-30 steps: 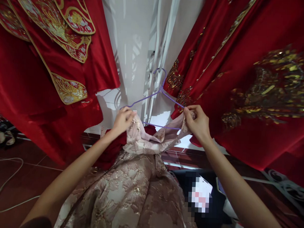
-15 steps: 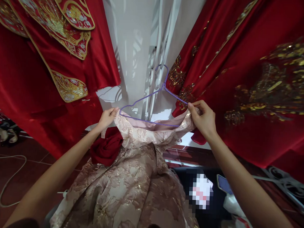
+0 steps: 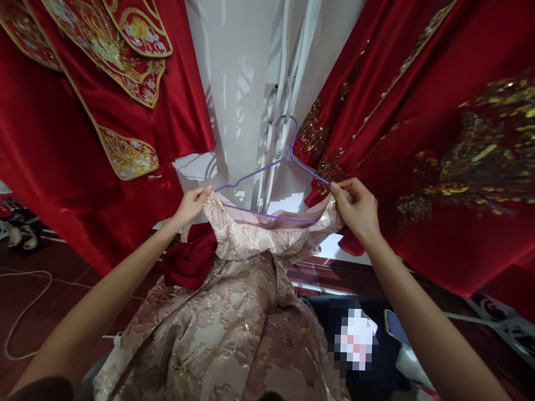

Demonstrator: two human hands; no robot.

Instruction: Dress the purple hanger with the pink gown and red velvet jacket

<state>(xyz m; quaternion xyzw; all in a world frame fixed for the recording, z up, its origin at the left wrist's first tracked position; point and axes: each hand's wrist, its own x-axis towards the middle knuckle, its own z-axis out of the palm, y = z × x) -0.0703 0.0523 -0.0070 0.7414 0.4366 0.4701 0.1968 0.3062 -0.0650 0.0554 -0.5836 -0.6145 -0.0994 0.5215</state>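
Observation:
A pale pink and gold brocade dress (image 3: pixel 228 316) spreads from the middle of the view down to the bottom edge, with a red fabric flower (image 3: pixel 190 256) at its left shoulder side. Inside its neckline lies a purple hanger (image 3: pixel 260 166), hook upward. My left hand (image 3: pixel 193 205) pinches the dress's left shoulder, which covers that end of the hanger. At the other shoulder, my right hand (image 3: pixel 357 208) is closed on the dress and the right end of the hanger together.
Red embroidered garments hang at left (image 3: pixel 134 120) and right (image 3: pixel 470 172), before a pale wall with a white metal frame (image 3: pixel 294 67). A dark surface at lower right bears a phone (image 3: pixel 396 326) and a plastic bag (image 3: pixel 413 364). A cable (image 3: pixel 15 326) lies on the floor.
The dress's left shoulder now covers the hanger's left end, which was bare before. My left hand has shifted slightly up and right; my right hand has hardly moved.

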